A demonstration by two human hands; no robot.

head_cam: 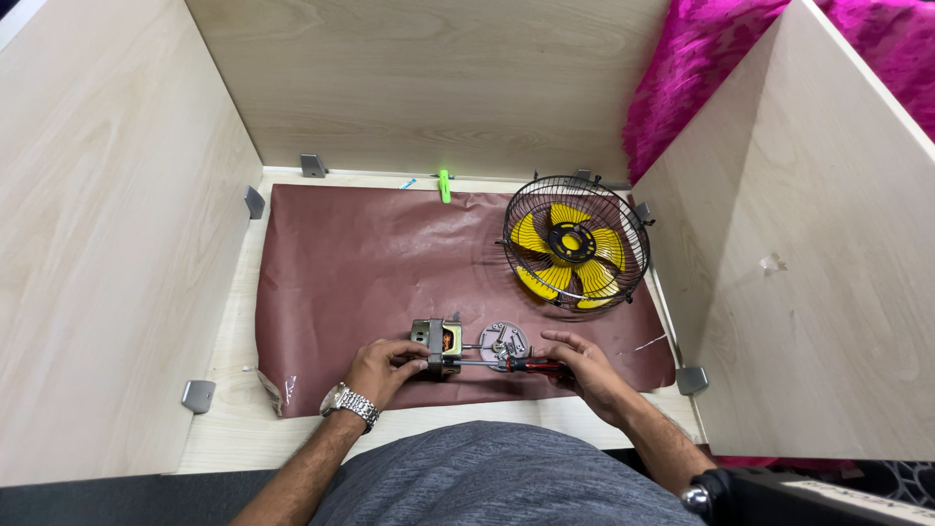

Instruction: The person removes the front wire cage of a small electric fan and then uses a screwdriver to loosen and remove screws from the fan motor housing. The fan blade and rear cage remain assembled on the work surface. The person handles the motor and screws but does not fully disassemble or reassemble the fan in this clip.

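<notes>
Grey metal motor block (437,343) with copper windings lies on brown paper sheet (390,263); left hand (385,370) pinches it, right hand (584,370) clasps red-and-black screwdriver (516,365) beside it.

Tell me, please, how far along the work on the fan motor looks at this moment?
Done: the motor is out of the caged yellow fan, which lies apart on the brown mat. In hand: the left hand steadies the motor while the right hand drives a red-handled screwdriver at it. Left: the round metal plate remains beside the motor.
</notes>
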